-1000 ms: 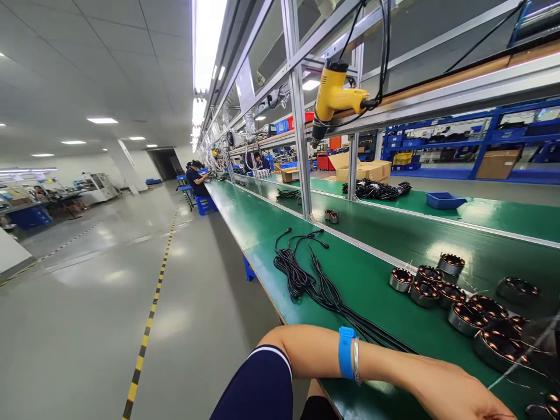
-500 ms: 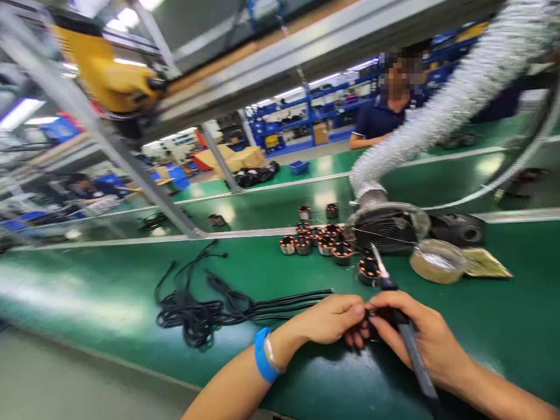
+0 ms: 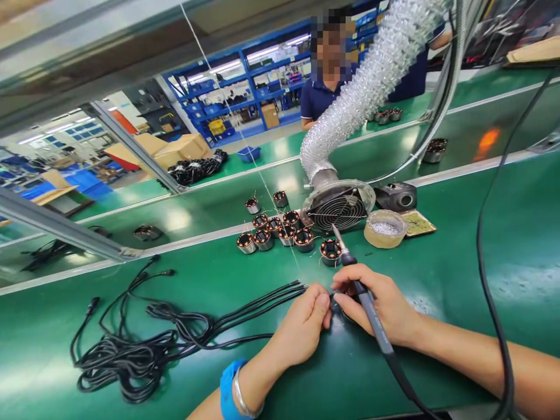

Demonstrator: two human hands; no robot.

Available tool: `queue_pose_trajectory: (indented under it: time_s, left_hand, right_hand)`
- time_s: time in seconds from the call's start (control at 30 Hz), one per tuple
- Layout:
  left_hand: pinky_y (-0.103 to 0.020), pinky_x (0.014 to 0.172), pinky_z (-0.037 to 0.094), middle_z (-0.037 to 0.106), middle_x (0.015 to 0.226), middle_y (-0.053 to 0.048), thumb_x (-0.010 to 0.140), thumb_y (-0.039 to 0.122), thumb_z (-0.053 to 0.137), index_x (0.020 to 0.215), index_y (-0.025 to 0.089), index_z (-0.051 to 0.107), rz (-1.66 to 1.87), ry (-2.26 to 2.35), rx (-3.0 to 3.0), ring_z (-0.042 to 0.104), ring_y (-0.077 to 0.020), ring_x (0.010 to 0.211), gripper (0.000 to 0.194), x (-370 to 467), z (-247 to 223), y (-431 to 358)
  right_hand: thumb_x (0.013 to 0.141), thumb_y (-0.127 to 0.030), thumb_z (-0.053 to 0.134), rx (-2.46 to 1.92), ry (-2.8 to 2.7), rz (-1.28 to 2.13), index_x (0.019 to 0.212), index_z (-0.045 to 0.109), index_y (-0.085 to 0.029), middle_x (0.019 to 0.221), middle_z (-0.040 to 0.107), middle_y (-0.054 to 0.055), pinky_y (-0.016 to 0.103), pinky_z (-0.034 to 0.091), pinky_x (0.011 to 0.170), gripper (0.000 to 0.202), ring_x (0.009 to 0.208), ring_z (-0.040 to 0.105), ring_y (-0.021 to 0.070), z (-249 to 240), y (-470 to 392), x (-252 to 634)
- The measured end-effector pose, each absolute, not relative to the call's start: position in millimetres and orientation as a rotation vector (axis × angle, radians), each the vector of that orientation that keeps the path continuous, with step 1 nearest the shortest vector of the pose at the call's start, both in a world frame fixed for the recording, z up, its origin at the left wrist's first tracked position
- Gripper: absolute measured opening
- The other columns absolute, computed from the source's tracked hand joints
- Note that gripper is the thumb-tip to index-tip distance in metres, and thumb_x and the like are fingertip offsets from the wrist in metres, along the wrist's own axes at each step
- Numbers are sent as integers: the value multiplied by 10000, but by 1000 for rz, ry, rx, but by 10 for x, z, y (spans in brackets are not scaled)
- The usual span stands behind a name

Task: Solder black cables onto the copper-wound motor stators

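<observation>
My right hand [image 3: 389, 303] is closed around a soldering iron [image 3: 374, 321], its tip pointing up and away. Close beside it, my left hand [image 3: 301, 324] is closed in a pinch; what its fingers hold is hidden. A small dark thing [image 3: 336, 300] shows between the two hands, too covered to name. Just beyond the iron's tip stands a motor stator [image 3: 331, 253] with copper windings. Several more stators [image 3: 286, 235] cluster behind it to the left. Black cables [image 3: 144, 350] lie coiled left of my left hand, their stripped ends [image 3: 297, 284] reaching near its fingers.
A fume extractor fan [image 3: 336, 209] with a silver duct [image 3: 350, 111] stands behind the stators. To its right are a round tub [image 3: 385, 230], a flat tin [image 3: 419, 224] and a black holder [image 3: 396, 196]. The iron's cord [image 3: 483, 262] hangs at right. Across the bench is a person [image 3: 328, 81].
The view has swung right and down, so the bench items appear further left. My hands stay close together; the right still holds the soldering iron.
</observation>
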State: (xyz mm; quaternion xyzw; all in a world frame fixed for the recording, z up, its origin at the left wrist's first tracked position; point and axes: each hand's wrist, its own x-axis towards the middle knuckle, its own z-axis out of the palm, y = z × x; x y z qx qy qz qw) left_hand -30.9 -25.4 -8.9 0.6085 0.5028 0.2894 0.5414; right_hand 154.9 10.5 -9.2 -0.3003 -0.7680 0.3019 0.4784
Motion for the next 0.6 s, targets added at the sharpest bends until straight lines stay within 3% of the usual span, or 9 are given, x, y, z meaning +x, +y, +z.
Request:
queue_pose_trajectory:
  time_s: [0.17,0.43,0.6]
  left_hand:
    - [-249,615,319,494,663,53,985,549,399,952,195,487,760,1148,1358,394,-111,603,366,-261,-88,-313]
    - [-264,643,349,537,623,41,1010,529,345,965,201,484,915,1256,1365,441,-118,598,359,-165,-83,-433]
    - [-230,568,307,434,653,60,911,650,477,920,217,453,955,1184,1169,358,-102,584,434,-141,-101,-366]
  right_hand:
    - [875,-139,580,-720,-1847,769,1032,575,-230,841,669,1,196,528,573,182,655,640,109,-61,79,1534]
    - [857,-171,586,-836,-1691,1017,1048,508,-233,747,625,-38,177,514,540,215,576,596,89,30,2,1502]
    - [864,-187,560,-868,-1728,958,1007,495,-234,696,624,-44,177,486,503,164,521,574,88,14,-40,1448]
